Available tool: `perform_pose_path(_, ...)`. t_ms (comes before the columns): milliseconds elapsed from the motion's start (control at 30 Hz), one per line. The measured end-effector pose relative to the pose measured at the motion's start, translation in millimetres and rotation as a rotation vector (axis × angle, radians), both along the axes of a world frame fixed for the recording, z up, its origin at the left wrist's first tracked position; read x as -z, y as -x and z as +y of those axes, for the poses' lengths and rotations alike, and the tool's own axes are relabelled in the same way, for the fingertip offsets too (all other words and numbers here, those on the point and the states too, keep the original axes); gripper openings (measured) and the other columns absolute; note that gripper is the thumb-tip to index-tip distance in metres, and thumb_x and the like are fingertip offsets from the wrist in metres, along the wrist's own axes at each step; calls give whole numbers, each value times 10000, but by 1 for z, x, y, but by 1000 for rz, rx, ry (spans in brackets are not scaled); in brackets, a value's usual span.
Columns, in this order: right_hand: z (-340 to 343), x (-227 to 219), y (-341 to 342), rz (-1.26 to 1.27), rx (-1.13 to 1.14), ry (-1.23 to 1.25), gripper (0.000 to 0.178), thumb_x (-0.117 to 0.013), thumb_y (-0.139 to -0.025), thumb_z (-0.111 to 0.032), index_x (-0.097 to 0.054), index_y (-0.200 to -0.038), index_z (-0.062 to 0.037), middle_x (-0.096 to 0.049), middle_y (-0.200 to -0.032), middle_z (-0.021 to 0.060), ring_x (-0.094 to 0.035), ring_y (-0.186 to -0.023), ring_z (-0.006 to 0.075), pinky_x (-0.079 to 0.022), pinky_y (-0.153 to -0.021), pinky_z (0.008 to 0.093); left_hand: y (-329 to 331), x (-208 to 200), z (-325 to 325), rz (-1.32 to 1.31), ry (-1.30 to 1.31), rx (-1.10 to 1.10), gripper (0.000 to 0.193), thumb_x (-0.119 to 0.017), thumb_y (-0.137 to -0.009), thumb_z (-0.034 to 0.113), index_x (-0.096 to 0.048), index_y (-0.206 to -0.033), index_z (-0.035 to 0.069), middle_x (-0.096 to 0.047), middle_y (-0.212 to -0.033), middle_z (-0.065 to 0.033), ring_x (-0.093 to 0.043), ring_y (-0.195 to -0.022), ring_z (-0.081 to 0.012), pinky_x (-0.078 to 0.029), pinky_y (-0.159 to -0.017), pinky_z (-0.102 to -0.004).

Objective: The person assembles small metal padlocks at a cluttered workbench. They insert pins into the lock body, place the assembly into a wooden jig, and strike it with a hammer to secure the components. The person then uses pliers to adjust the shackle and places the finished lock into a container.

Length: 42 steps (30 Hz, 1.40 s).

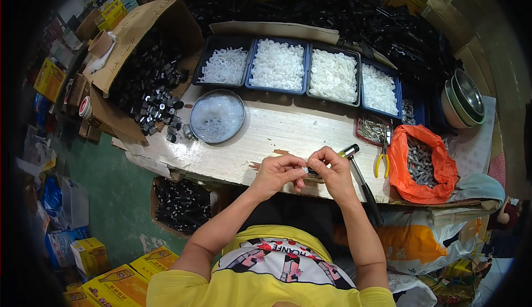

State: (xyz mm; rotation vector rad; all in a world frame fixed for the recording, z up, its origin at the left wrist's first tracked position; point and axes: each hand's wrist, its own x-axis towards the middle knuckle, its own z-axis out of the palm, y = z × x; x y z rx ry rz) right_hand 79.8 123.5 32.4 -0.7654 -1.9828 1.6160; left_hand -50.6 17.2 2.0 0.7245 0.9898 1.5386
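My left hand (278, 175) and my right hand (332, 175) meet fingertip to fingertip over the near edge of the worktable (288, 124). The left one pinches a small white plastic part (305, 169). Closed too, the right hand's fingers press on something small and dark beside that part, mostly hidden by the fingers. A hammer (363, 182) with a black grip lies just right of my right hand. Farther right are yellow-handled pliers (382, 160) and a red tray (372, 130) of small metal pins.
Several bins (277, 88) of small white parts line the back, before a heap of black parts (332, 16). A round dish (217, 135) holds clear pieces. An orange bag (396, 168) of grey parts stands right; a cardboard box (100, 110) and black caps (158, 107) left. Below is another box (157, 218).
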Motion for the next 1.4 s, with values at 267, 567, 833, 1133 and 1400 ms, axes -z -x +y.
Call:
perform_pose_path(267,-14,6,6,44,105,-332,74,-618,-781,-87,-615,-820,-24,-581,-744,36,-510,-716,142,-385,-643,252,-2,6,3,-85,-12,-163,111,-569,-804,-21,-579,-915,-32,-602,-745,-105,-593,-586,-147,-511,-498,-261)
perform_pose_path(567,-15,3,5,0,100,-902,147,-663,-670,-31,-607,-800,-71,-570,-751,26,-495,-697,185,-313,-652,316,6,4,2,90,79,-147,142,-598,-797,17,-599,-938,-2,-613,-773,-92,-576,-624,-142,-462,-498,-227)
perform_pose_path(833,-9,30,3,-195,-89,-1012,119,-658,-684,-60,-609,-787,-94,-551,-751,0,-484,-722,178,-304,-675,339,22,16,-9,1216,-42,-256,289,-713,-645,136,-631,-921,102,-554,-970,-7,-440,-953,-198,-305,-803,-329)
perform_pose_path(1133,0,22,0,-257,-170,-926,141,-638,-695,-65,-627,-826,-116,-522,-743,3,-470,-765,185,-285,-687,352,22,11,2,1255,22,-127,272,-713,-638,171,-631,-891,114,-479,-918,-27,-400,-945,-210,-270,-786,-353)
perform_pose_path(1400,-1,28,-2,-223,-156,-858,152,-640,-699,-60,-631,-837,-121,-516,-743,5,-472,-754,185,-276,-674,345,19,3,11,1377,65,-59,239,-703,-626,167,-618,-840,104,-470,-869,-41,-416,-883,-223,-274,-754,-365)
